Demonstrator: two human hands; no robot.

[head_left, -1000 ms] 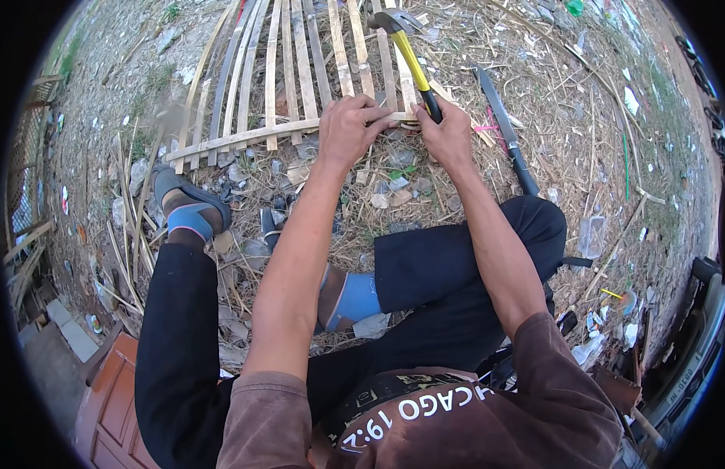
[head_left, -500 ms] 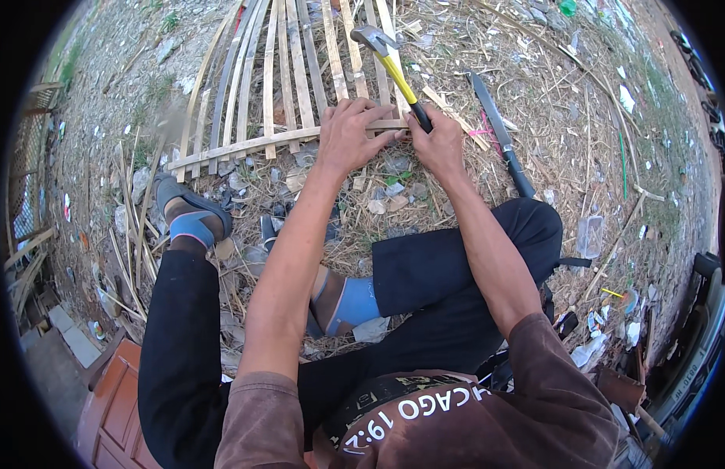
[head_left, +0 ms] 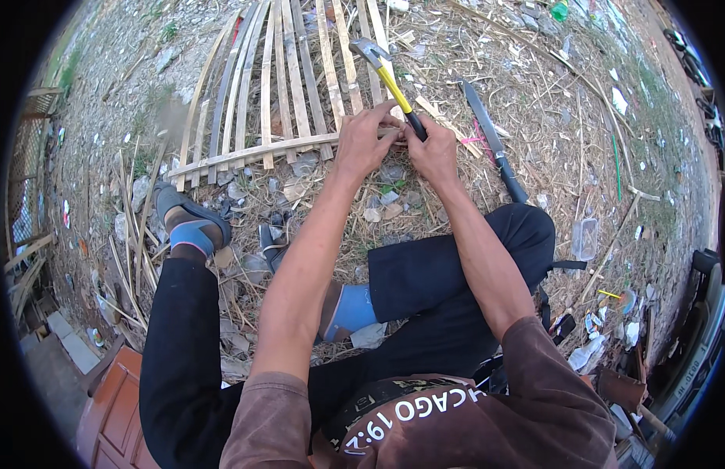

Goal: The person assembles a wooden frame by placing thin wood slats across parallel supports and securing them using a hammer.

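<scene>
In my right hand (head_left: pixel 434 152) is a claw hammer (head_left: pixel 391 81) with a yellow shaft and black grip; its steel head points up and away to the left. My left hand (head_left: pixel 362 139) is closed at the right end of a wooden cross slat (head_left: pixel 253 153), its fingertips meeting those of my right hand. Whatever lies between these fingertips is too small to make out. Long thin wooden slats (head_left: pixel 280 78) fan away from the cross slat, their near ends sticking out under it. My left hand hides part of the joint.
A long knife (head_left: pixel 494 137) with a black handle lies right of my hands, beside pink string (head_left: pixel 480 134). My bent leg and sandalled foot (head_left: pixel 192 215) are close by. A clear plastic box (head_left: pixel 586 239), stones and dry straw litter the ground. A vehicle (head_left: pixel 694 352) stands at far right.
My left hand has slid right along the cross slat to its end, its fingers drawing in beside my right hand. The hammer stays in my right hand, almost unmoved.
</scene>
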